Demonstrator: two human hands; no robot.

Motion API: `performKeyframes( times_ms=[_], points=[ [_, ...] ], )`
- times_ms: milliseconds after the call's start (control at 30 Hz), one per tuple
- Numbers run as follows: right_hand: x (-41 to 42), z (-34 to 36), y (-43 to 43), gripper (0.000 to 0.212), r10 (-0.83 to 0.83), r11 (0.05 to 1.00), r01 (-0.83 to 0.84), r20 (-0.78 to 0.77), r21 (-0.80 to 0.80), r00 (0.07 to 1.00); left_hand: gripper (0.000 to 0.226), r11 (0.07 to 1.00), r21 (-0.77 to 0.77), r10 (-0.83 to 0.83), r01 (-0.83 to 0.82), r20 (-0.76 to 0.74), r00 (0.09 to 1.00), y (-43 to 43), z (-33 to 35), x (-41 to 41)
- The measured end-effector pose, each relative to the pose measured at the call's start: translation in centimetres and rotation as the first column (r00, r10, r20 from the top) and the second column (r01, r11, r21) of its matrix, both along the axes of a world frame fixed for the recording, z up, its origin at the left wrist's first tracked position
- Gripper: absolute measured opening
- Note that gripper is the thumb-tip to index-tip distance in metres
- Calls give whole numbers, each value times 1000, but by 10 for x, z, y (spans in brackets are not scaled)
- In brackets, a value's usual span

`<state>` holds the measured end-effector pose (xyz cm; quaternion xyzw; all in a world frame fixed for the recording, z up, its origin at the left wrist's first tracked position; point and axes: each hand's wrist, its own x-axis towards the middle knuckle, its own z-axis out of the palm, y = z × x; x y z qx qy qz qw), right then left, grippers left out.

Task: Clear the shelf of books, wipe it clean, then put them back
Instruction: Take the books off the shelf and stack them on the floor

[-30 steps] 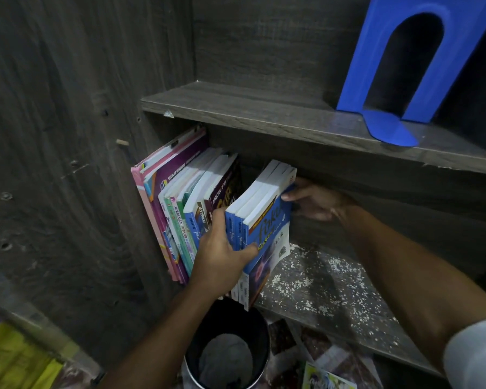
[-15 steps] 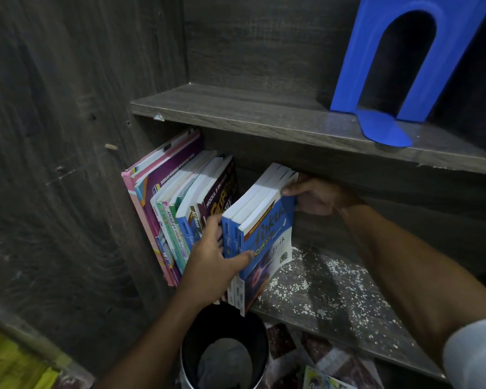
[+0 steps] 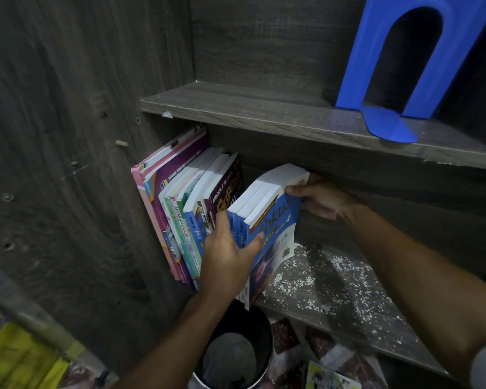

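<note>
A small bundle of blue books (image 3: pixel 270 220) leans out from the lower shelf (image 3: pixel 343 301). My left hand (image 3: pixel 227 256) grips the bundle at its spines, fingers on one side and thumb on the blue front cover. My right hand (image 3: pixel 320 199) holds its top back corner under the upper shelf. More books (image 3: pixel 185 209) stand tilted against the shelf's left wall. White crumbs and dust cover the bare part of the lower shelf to the right of the books.
A blue metal bookend (image 3: pixel 410 68) stands on the upper shelf (image 3: pixel 264 110). A round black bin (image 3: pixel 236 352) sits on the floor right below my left forearm. Yellow papers (image 3: pixel 17 360) lie at the lower left, and magazines (image 3: pixel 328 377) on the floor.
The blue bundle has tipped further out and slightly up from the row, widening the gap to the other books. My right hand has shifted up along its top corner.
</note>
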<state>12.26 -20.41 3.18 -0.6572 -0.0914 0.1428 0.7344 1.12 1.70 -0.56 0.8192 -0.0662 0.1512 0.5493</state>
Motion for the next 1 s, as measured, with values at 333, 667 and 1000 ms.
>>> performKeyframes(
  times_ms=[333,667,1000],
  points=[
    [-43,14,-13,42,-285,958,285,84,3,955,43,955,-56,-295,292,-64,953,15,26,27],
    [-114,2,-37,50,-617,786,612,71,86,783,50,799,-148,-601,583,-216,769,-6,35,59],
    [-136,-17,-43,50,-697,713,701,145,29,703,50,793,-46,-587,607,-320,743,-22,44,60]
  ],
)
